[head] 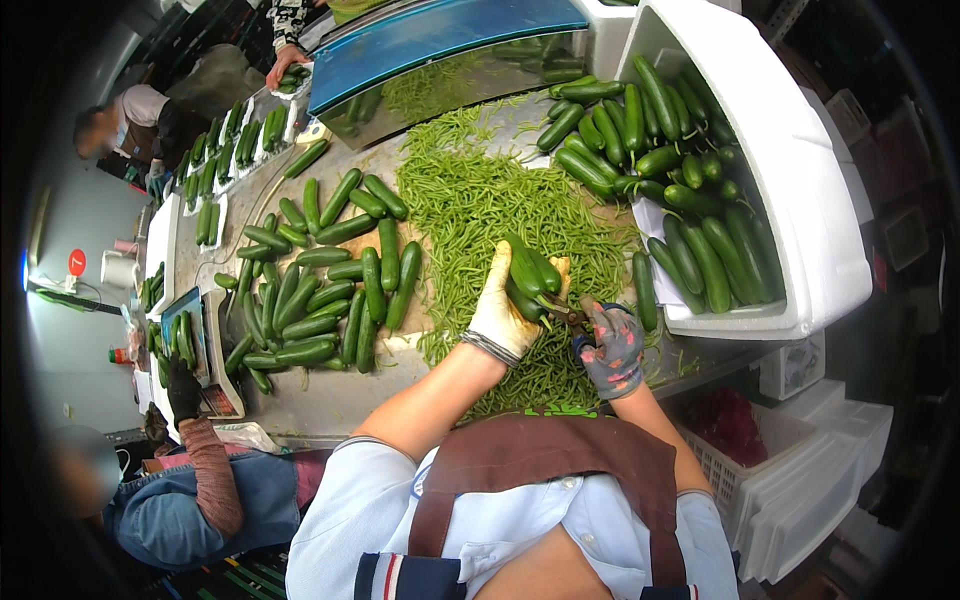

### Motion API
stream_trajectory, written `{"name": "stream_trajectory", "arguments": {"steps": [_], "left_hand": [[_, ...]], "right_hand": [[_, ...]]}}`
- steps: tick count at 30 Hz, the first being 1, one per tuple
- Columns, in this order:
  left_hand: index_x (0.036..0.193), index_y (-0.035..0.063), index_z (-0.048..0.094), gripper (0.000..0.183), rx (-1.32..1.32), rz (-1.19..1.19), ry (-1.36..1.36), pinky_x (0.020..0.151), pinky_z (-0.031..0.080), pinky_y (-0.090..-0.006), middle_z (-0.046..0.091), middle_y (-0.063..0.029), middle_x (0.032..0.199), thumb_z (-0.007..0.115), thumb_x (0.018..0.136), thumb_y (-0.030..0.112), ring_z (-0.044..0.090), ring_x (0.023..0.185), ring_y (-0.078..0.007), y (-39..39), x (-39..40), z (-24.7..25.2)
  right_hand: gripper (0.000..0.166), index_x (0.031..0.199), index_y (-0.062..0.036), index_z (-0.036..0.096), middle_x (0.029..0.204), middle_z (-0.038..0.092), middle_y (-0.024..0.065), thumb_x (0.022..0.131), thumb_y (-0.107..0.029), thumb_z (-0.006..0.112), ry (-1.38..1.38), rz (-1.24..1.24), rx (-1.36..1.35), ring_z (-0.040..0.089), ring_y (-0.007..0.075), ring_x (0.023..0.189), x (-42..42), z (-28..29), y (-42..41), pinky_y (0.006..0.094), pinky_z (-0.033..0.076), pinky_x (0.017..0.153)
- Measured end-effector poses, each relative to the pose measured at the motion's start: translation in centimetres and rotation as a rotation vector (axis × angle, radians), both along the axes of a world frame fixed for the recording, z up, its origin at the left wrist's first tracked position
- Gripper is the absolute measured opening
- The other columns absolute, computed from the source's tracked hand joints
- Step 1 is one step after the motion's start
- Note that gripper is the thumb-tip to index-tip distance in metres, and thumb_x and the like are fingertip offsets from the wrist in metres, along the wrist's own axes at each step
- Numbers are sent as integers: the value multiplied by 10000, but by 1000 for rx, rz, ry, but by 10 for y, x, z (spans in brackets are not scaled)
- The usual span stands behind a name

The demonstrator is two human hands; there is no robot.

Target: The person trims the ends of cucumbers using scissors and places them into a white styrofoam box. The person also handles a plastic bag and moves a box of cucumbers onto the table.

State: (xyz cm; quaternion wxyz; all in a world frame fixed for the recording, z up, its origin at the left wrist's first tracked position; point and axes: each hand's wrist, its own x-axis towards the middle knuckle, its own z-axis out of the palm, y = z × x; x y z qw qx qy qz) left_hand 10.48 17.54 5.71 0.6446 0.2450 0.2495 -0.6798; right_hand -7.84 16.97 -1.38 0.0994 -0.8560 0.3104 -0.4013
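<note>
My left hand [499, 319], in a pale work glove, grips a few green cucumbers [528, 271] with their stem ends towards me. In my right hand [616, 351], which wears a grey glove with a pink pattern, is a pair of scissors [564, 310] with dark handles. The blades meet the stem end of a held cucumber; whether they are fully closed is hard to see. Beneath both hands spreads a thick layer of cut green stems [465, 217] on the metal table [330, 409]. One loose cucumber [644, 291] lies right of my right hand.
A tipped white foam box [817, 217] spills cucumbers [705, 255] at the right. Many loose cucumbers [307, 300] cover the table's left. Beyond stand packed trays [212, 223], a weighing scale [221, 352] and a blue-topped metal stand [450, 45]. Co-workers work at left and far side.
</note>
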Motion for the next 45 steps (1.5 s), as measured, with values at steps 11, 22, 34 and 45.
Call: {"name": "stream_trajectory", "arguments": {"steps": [11, 22, 34, 45], "left_hand": [[1132, 44, 463, 547, -10, -36, -49, 825, 517, -477, 562, -188, 1067, 681, 785, 407, 570, 983, -335, 2, 0, -10], [1151, 41, 469, 557, -62, 5, 49, 823, 523, -464, 543, -209, 1124, 649, 800, 435, 574, 982, -324, -2, 7, -11], [1055, 26, 489, 490, -1, 289, -33, 745, 562, -438, 571, -165, 898, 649, 803, 415, 596, 838, -296, 10, 56, 10], [1293, 1, 399, 655, -303, 230, -957, 964, 431, -388, 459, -190, 1274, 641, 810, 372, 498, 1144, -291, -26, 117, 34]], "right_hand": [[530, 1195, -3, 503, 1020, 628, 158, 893, -439, 490, -34, -2, 298, 606, 324, 771, -8, -6, 17, 369, 505, 676], [420, 1178, -54, 530, 846, 572, 105, 846, -310, 495, 132, -37, 116, 535, 296, 664, -8, 9, 17, 405, 445, 606], [357, 1097, 12, 573, 898, 641, 127, 792, -171, 601, -41, 51, 596, 634, 261, 742, 6, 12, 23, 321, 504, 647], [246, 1097, -24, 504, 942, 547, 194, 875, -129, 510, -452, 81, 1325, 544, 152, 639, -22, -9, 28, 195, 439, 496]]}}
